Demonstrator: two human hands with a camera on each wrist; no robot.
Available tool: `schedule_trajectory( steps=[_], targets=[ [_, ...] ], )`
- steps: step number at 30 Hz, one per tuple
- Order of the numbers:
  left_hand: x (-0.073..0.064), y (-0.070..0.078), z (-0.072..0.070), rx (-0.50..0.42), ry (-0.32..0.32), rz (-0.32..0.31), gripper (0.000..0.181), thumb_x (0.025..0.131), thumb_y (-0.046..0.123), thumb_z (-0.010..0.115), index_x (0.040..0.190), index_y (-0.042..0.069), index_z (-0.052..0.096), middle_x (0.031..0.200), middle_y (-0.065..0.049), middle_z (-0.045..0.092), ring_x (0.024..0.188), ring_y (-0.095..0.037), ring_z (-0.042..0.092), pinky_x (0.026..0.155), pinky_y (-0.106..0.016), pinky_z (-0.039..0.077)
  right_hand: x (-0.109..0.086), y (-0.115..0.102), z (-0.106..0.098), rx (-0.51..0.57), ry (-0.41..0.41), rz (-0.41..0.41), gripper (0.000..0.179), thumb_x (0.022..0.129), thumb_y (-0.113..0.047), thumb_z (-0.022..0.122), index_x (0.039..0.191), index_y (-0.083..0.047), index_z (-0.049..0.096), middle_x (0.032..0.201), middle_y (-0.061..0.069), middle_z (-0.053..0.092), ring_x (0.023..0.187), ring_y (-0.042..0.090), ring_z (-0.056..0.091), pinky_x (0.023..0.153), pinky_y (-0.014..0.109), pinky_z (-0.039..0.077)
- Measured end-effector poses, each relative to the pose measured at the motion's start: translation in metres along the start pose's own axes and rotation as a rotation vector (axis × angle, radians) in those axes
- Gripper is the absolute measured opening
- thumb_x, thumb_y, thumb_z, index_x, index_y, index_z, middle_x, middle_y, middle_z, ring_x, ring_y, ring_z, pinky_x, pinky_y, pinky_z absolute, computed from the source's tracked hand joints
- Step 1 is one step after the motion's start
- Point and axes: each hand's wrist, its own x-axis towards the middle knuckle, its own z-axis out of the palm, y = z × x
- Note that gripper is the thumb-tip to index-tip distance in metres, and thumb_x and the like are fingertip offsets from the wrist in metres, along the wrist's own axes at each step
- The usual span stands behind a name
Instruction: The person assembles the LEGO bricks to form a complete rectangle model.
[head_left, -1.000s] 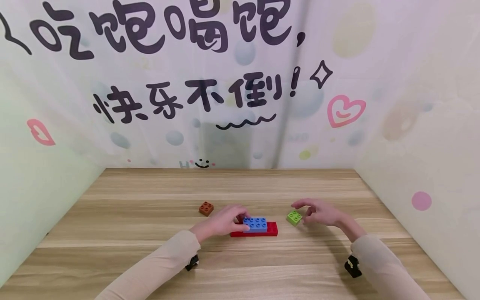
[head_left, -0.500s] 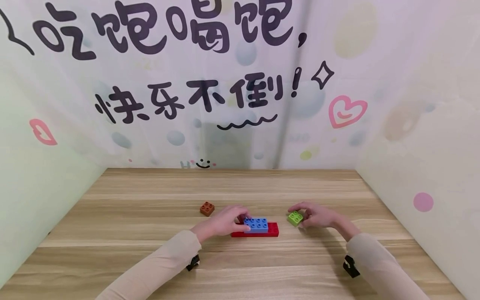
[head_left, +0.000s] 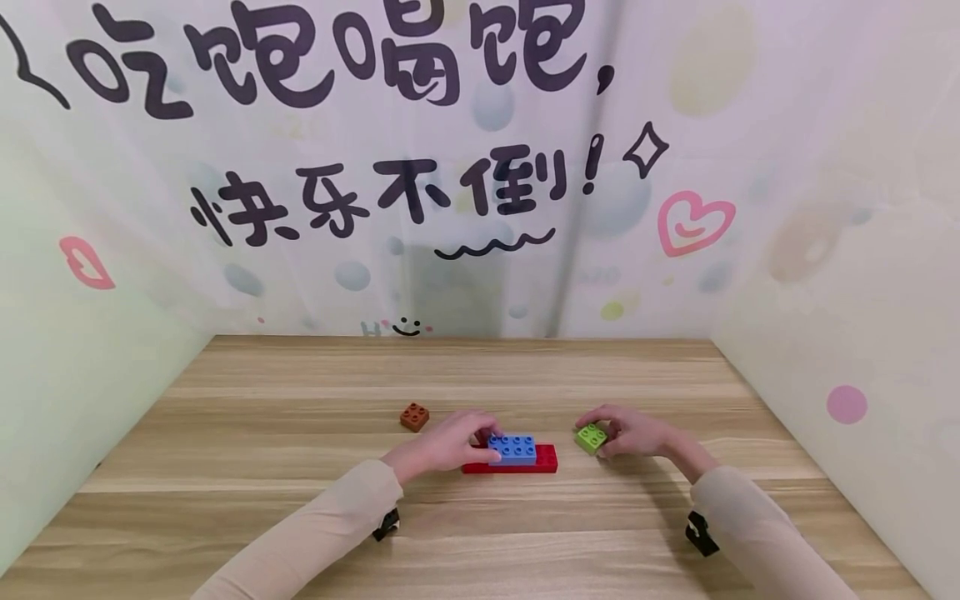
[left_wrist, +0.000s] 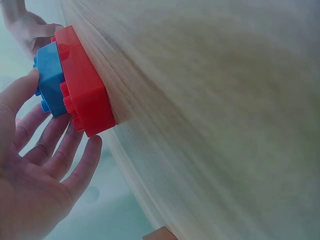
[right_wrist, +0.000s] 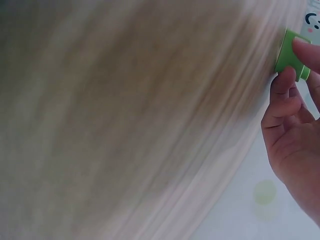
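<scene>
A blue eight-stud toy brick [head_left: 519,451] sits on top of a longer red brick [head_left: 547,459] in the middle of the table. My left hand [head_left: 448,443] holds the blue brick at its left end, thumb on the near side and fingers on the far side. In the left wrist view the other fingertips reach the end of the red brick [left_wrist: 86,82]. To the right, my right hand [head_left: 637,432] pinches a small lime-green four-stud brick [head_left: 590,437]. The right wrist view shows the thumb and a fingertip against the green brick [right_wrist: 287,56].
An orange-brown four-stud brick [head_left: 414,417] lies beyond my left hand on the wooden table [head_left: 300,383]. A back wall hanging [head_left: 465,283] with large black writing closes the far edge, with pale walls at both sides.
My right hand has moved slightly left and closed its fingers and thumb on the green brick. The left hand has kept its hold on the blue brick.
</scene>
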Motion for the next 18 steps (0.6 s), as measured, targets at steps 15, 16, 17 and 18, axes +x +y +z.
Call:
schedule_trajectory(
  steps=[15,16,17,18],
  targets=[
    [-0.0004,-0.0001,-0.0006,-0.011,0.003,-0.007,0.03,0.081,0.031,0.063,0.103,0.01,0.059,0.097,0.004,0.057,0.086,-0.008,0.051,0.078,-0.026,0.042,0.0003,-0.0003,0.0016,-0.037,0.038,0.065,0.04,0.077,-0.011,0.067,0.115,-0.009,0.053,0.102,0.005,0.047,0.079,0.021,0.044,0.067,0.034,0.039],
    [-0.0005,-0.0001,-0.0005,-0.012,0.003,-0.008,0.03,0.081,0.031,0.063,0.103,0.01,0.059,0.097,0.004,0.057,0.086,-0.007,0.051,0.078,-0.025,0.042,0.0001,-0.0007,0.0016,-0.039,0.039,0.062,0.04,0.077,-0.012,0.067,0.115,-0.008,0.053,0.101,0.005,0.048,0.079,0.021,0.044,0.067,0.034,0.038],
    [-0.0007,0.0002,-0.0005,-0.012,0.002,-0.008,0.03,0.081,0.031,0.063,0.103,0.01,0.059,0.097,0.004,0.057,0.086,-0.008,0.051,0.078,-0.025,0.042,-0.0001,-0.0013,0.0017,-0.044,0.041,0.059,0.04,0.077,-0.012,0.067,0.115,-0.008,0.053,0.101,0.005,0.048,0.079,0.021,0.045,0.067,0.034,0.038],
    [-0.0008,0.0005,-0.0005,-0.011,0.001,-0.008,0.03,0.081,0.031,0.063,0.103,0.01,0.059,0.097,0.004,0.057,0.086,-0.008,0.052,0.078,-0.025,0.042,-0.0003,-0.0018,0.0019,-0.047,0.042,0.055,0.04,0.077,-0.013,0.067,0.115,-0.008,0.053,0.101,0.004,0.049,0.079,0.021,0.045,0.067,0.034,0.039]
  ],
)
